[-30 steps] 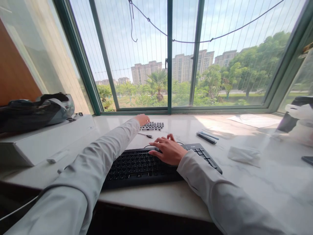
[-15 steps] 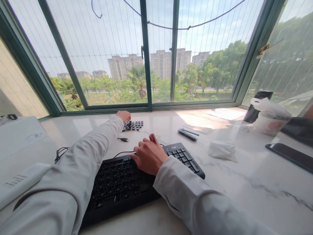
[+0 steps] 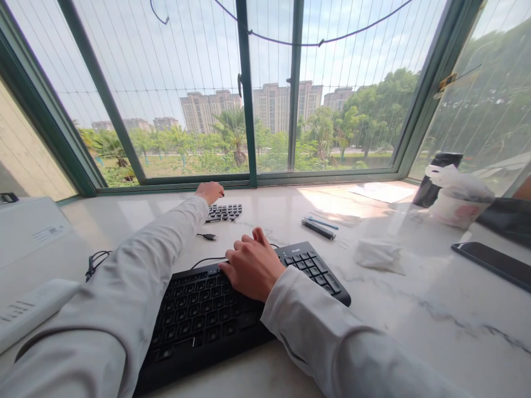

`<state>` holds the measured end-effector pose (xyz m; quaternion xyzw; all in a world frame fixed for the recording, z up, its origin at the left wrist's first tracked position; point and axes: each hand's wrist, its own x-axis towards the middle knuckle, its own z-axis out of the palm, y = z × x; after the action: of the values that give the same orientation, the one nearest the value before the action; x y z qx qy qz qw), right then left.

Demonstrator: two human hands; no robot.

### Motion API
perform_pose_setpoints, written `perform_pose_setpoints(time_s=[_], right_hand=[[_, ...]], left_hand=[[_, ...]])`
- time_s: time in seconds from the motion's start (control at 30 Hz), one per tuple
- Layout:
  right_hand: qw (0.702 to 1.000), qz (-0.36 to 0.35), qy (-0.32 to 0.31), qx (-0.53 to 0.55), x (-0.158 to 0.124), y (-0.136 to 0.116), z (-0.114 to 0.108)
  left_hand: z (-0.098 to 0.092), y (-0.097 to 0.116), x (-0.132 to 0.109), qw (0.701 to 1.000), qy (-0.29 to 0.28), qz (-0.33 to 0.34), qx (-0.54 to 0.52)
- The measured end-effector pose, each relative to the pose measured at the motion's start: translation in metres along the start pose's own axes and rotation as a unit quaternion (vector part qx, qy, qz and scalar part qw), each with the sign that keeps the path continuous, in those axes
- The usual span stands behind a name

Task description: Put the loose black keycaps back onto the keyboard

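A black keyboard point(image 3: 199, 320) lies tilted across the counter in front of me. Most of its main block shows bare key sockets, while the number pad on the right has its caps on. My right hand point(image 3: 253, 265) grips the keyboard's far edge, thumb on the near side and bent fingers over the back. Farther off, my left hand point(image 3: 211, 192) hovers just above several loose black keycaps point(image 3: 226, 212) set out in rows. Its fingers are pinched, and a small dark keycap point(image 3: 223, 193) shows at the tips.
A USB plug point(image 3: 207, 236) lies behind the keyboard. Thin tools point(image 3: 318, 228) rest to the right, beside a crumpled plastic bag point(image 3: 379, 254) and a phone point(image 3: 493, 265). A power strip point(image 3: 35, 309) and white box point(image 3: 33, 226) stand left. The window point(image 3: 249, 182) bounds the counter.
My left hand has risen slightly off the rows of keycaps, with one keycap now visible at its fingertips. The right hand stays on the keyboard. The view has shifted a little.
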<state>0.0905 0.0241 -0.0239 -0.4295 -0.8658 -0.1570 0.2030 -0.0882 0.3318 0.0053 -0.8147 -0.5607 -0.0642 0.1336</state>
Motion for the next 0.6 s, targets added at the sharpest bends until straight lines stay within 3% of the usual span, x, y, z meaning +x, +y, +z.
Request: perform_pose_setpoints(time_s=[0.1,0.2,0.37,0.5,0.6], right_hand=[[1.0,0.0,-0.004,-0.002,0.001,0.001,0.0],[1.0,0.002,-0.007,0.0,0.001,0.002,-0.001],[0.999,0.011,-0.032,0.005,0.002,0.003,-0.003],[0.998,0.024,-0.063,0.008,0.003,0.001,-0.006],[0.998,0.022,-0.059,0.004,0.004,0.0,-0.01]], left_hand=[[-0.024,0.013,-0.009,0.999,0.032,0.021,-0.013],[-0.052,0.033,-0.036,0.997,0.04,0.065,-0.029],[-0.091,0.057,-0.123,0.967,0.049,0.201,-0.15],[-0.106,0.059,-0.195,0.953,-0.011,0.208,-0.22],[-0.104,0.054,-0.23,0.947,-0.05,0.19,-0.254]])
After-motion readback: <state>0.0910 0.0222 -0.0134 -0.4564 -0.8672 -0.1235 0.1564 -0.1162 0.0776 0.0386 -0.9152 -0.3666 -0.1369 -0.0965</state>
